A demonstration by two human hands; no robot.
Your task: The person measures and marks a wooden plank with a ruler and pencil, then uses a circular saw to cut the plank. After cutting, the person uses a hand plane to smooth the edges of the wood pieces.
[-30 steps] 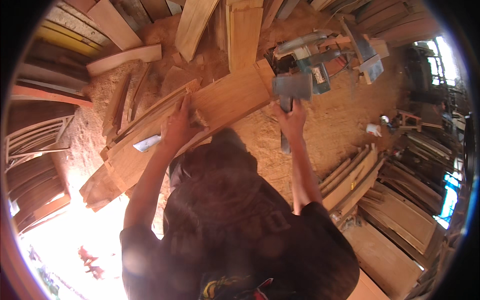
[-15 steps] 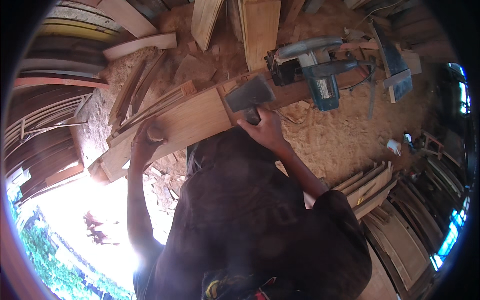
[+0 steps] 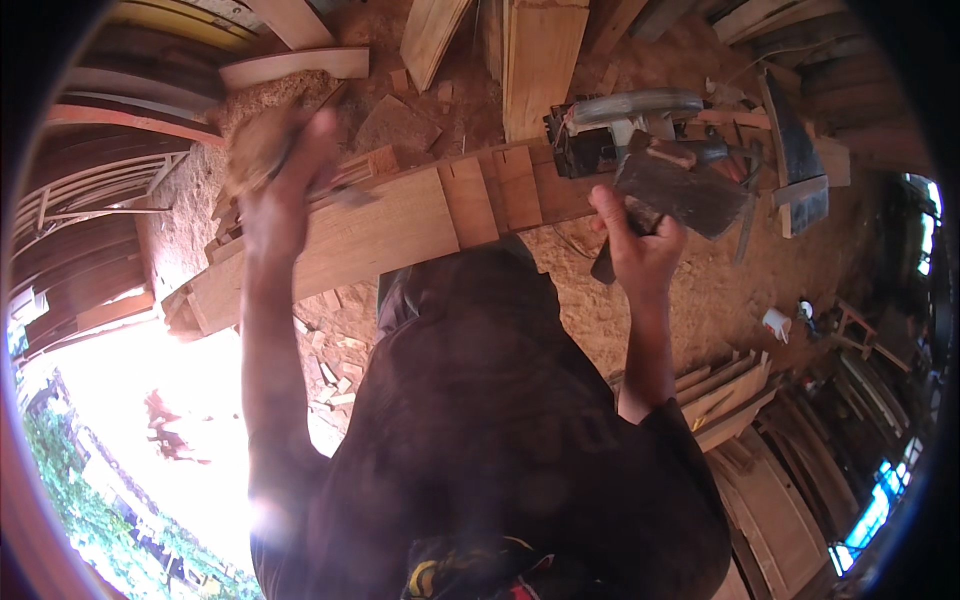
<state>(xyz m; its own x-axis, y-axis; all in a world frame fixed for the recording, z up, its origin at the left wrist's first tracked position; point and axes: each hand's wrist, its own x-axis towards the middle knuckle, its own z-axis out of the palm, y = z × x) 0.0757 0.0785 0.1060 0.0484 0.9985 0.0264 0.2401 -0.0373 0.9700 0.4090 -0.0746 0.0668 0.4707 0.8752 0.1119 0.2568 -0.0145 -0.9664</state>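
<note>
Wooden plank work, hatchet raised over the sawdust floor.

My right hand is clenched on the hatchet handle; my left hand, blurred, is curled above the plank's left end. With nothing pinning the plank, I judge a chop could kick it sideways toward the circular saw.

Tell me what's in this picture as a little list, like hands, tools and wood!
right hand: grips the handle of a dark hatchet, raised over the plank
left hand: lifted, blurred, holds something small and pale; cannot tell what
plank: long, pale, lying slantwise, with pencil lines and a notch
circular saw: rests behind the plank
ground: covered in sawdust and wood chips
boards: stacked beyond
</note>
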